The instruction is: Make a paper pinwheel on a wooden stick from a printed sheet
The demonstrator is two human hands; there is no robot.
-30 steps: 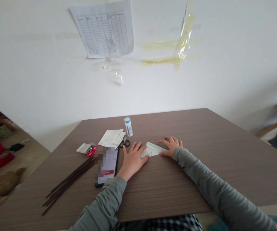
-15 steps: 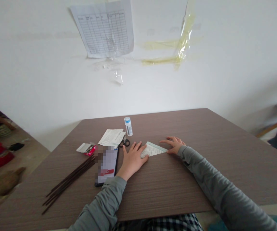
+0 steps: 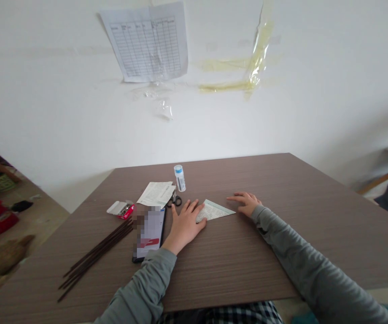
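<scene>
From the head camera, a person sits at a brown table [image 3: 281, 252] with both arms in grey sleeves stretched out over it. The left hand [image 3: 184, 223] lies flat with its fingers spread out, and its fingertips press down on the left end of a folded paper [image 3: 216, 210]. It is not gripping anything, just pushing down. The folded paper lies flat in the middle of the table, between the two hands, and it has small print on it. The right hand [image 3: 247, 203] rests on the table just beside the right tip of the paper, with loose, open fingers that hold nothing. It is too small to tell if it touches the paper. Just left of the left hand lies a phone [image 3: 150, 233] with its screen up. Next to the phone is a bunch of thin dark sticks [image 3: 94, 254], lying slanted. Behind them sits a little red box [image 3: 122, 209] that is open. Farther back is a white sheet of paper [image 3: 156, 193], with small scissors [image 3: 174, 200] just beside it. A small white bottle [image 3: 179, 177] with a blue cap stands upright near the scissors. On the white wall above, a printed chart [image 3: 146, 42] is stuck up, with strips of old yellow tape [image 3: 244, 67] beside it.
</scene>
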